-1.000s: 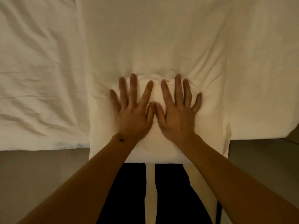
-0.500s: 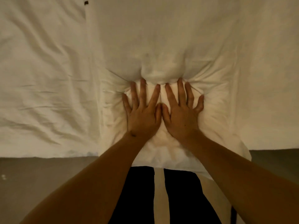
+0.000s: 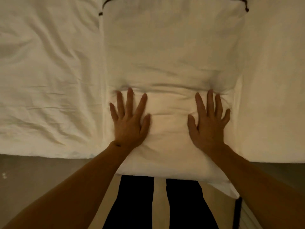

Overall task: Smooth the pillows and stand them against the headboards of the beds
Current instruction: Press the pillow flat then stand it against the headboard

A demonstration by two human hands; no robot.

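From the head view, I have a white pillow (image 3: 171, 63) lying flat on the bed in front of me, its near end hanging a little past the mattress edge toward my legs and its far end, trimmed with dark piping (image 3: 244, 4), pointing away across the bed. My left hand (image 3: 130, 119) presses flat on the near left part of the pillow, fingers straight and fanned; my right hand (image 3: 208, 119) does the same on the near right part, well apart from the left, and neither one pinches or grips any cloth. A ridge of creases runs across the case just beyond my fingertips, so I judge this to be the smoothing step, with the standing-up not yet done. Next, I think, I need to work that ridge out toward the far end and sides, then take the pillow by its edges and carry it to the headboard, which is nowhere in view. The pillow rests on a rumpled white bedsheet (image 3: 49, 80), heavily wrinkled to the left and smoother to the right. Below the bed edge a dull grey-brown floor (image 3: 41, 176) shows on either side of my dark trousers (image 3: 135, 204). The light is dim and warm.
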